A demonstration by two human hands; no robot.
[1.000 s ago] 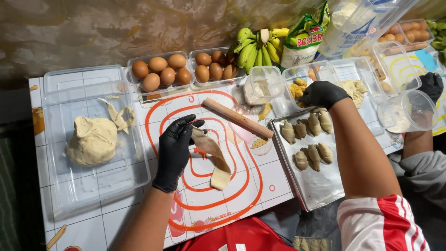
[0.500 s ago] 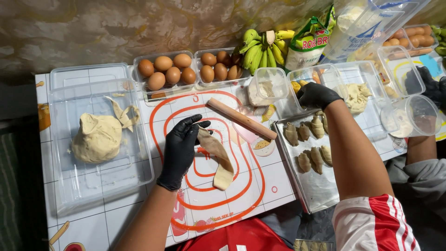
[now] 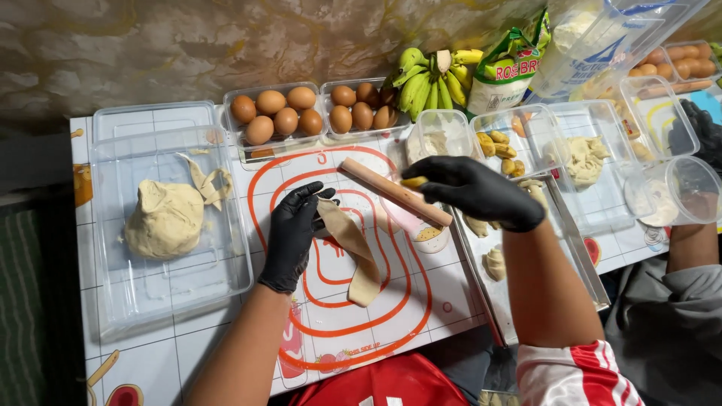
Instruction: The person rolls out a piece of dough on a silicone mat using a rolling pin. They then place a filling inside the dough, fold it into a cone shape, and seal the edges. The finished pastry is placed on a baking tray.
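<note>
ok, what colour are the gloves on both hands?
Black, on the left hand and right hand; head view.
</note>
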